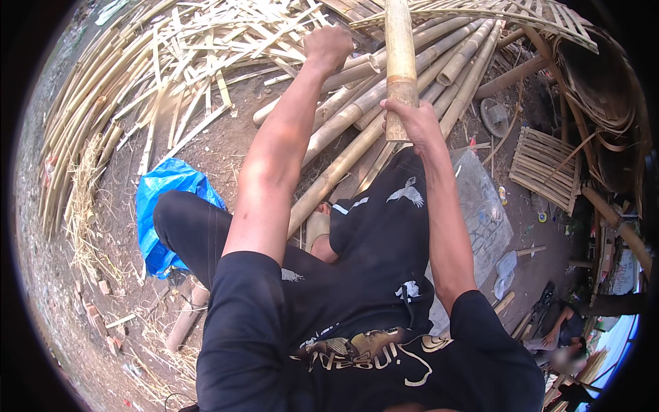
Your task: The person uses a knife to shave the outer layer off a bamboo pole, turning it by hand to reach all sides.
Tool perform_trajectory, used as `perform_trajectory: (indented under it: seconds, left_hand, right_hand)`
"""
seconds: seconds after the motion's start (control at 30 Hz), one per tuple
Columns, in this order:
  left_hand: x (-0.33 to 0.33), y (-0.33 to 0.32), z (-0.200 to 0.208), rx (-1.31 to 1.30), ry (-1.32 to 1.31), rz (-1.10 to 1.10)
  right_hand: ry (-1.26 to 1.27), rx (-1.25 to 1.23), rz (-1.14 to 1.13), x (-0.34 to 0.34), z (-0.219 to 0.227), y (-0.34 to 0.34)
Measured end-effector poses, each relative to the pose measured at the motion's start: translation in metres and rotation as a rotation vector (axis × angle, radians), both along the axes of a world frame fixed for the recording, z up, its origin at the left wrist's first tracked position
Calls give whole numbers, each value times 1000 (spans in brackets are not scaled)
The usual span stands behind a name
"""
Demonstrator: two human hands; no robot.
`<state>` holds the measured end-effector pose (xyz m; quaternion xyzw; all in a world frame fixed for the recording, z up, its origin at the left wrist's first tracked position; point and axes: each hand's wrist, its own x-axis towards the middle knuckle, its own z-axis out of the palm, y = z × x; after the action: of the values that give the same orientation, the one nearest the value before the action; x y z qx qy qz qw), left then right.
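Note:
My right hand is wrapped round the near end of a thick bamboo pole, thumb across its front. The pole runs away from me toward the top edge of the head view. My left arm is stretched forward, and my left hand is closed in a fist above the bamboo. Whatever it may hold is hidden by the hand. Beneath both hands lies a stack of round bamboo poles, fanned out toward me. One long pole reaches down beside my sandalled foot.
Split bamboo strips are heaped at the far left, beside long bent poles. A blue plastic sheet lies by my left knee. At right are a grey slab, a slatted bamboo panel and another seated person.

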<state>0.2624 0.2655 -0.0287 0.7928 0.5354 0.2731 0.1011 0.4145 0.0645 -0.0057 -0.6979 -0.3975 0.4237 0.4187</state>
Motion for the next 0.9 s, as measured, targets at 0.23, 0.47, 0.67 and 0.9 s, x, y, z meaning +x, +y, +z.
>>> perform_trajectory:
  seconds: [0.23, 0.47, 0.67, 0.9]
  left_hand:
    - [-9, 7, 4, -32, 76, 118]
    - [-77, 16, 8, 21, -77, 263]
    - [-152, 23, 20, -78, -26, 454]
    - [-251, -38, 16, -18, 238, 449]
  right_hand:
    - [-104, 264, 95, -36, 32, 1]
    - [-85, -194, -276, 43, -84, 20]
    - [214, -136, -23, 9, -49, -19]
    - [95, 6, 26, -58, -97, -78]
